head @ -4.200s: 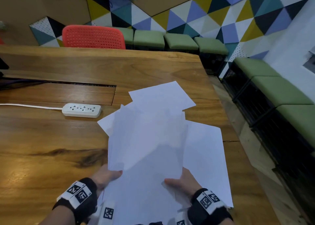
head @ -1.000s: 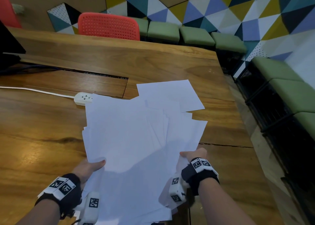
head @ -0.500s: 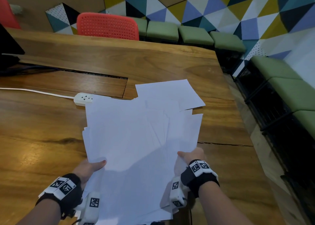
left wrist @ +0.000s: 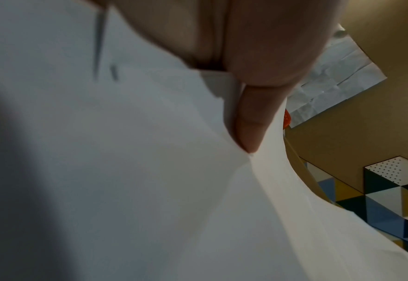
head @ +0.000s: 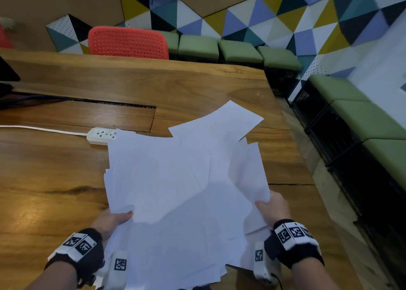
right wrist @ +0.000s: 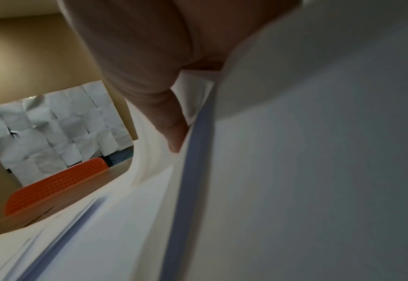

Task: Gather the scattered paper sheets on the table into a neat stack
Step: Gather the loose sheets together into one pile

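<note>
- The paper sheets (head: 182,193) are all picked up in one big bundle now, held over the near part of the wooden table (head: 197,87)
- I think the gathering part is mostly done, because I see no loose sheet lying alone on the wood
- The bundle is not neat yet; corners stick out at the far end and on the right side, and the edges do not line up
- What is left, I think, is to tap the edges even and lay the stack down flat
- The left hand (head: 111,221) holds the left edge, with the thumb on top of the paper and the other fingers hidden below
- The right hand (head: 273,208) holds the right edge the same way
- The wrist views show each thumb (left wrist: 251,121) pressed onto the paper, pinching it
- A white power strip (head: 100,135) sits just past the far left corner of the bundle
</note>
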`<action>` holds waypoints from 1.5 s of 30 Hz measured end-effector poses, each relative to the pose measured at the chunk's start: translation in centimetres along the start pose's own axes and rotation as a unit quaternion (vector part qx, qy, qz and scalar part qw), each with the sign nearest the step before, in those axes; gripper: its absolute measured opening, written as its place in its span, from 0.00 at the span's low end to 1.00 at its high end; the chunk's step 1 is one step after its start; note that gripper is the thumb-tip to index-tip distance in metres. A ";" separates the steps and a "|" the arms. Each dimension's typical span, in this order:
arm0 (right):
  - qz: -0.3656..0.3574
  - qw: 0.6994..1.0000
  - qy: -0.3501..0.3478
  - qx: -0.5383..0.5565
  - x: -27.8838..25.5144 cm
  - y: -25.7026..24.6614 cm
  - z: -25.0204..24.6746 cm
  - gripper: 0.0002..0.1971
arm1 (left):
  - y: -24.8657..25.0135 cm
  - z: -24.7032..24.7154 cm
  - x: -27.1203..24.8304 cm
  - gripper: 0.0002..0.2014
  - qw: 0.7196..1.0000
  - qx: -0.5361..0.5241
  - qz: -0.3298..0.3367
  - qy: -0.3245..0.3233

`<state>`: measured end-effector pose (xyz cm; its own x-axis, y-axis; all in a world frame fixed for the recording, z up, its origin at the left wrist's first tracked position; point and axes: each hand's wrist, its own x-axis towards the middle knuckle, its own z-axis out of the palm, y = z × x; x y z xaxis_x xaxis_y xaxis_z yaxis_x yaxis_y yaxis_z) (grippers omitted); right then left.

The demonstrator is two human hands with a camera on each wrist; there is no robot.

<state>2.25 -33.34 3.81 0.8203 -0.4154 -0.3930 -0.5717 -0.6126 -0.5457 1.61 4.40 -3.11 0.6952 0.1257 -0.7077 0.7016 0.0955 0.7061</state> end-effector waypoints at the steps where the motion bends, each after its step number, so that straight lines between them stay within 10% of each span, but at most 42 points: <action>1: -0.007 1.000 0.009 -0.004 -0.1 0.1 -0.3 0.13 | -0.1 0.0 0.1 0.19 1.000 -0.003 -0.001 0.005; 14: -0.026 0.982 0.157 -0.104 -1.5 0.1 -7.0 0.11 | -0.5 0.7 0.3 0.18 0.999 -0.021 0.018 0.027; 28: -0.175 0.908 0.376 0.061 -5.0 -3.3 -7.2 0.17 | -0.2 0.8 -0.6 0.16 1.000 -0.016 0.020 0.013; 36: -0.094 0.948 0.112 0.281 -3.2 -3.6 -2.6 0.11 | -0.1 0.6 -0.5 0.18 1.000 -0.009 0.010 0.013; 45: -0.013 0.989 -0.049 0.138 -2.7 -2.0 7.3 0.09 | 0.0 0.9 -1.4 0.15 0.999 -0.007 0.046 0.008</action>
<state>1.10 -26.09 0.54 0.8373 -0.3271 -0.4381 -0.5434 -0.4092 -0.7330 0.79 3.31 -2.11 0.7537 0.1493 -0.6401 0.6331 0.0970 0.7680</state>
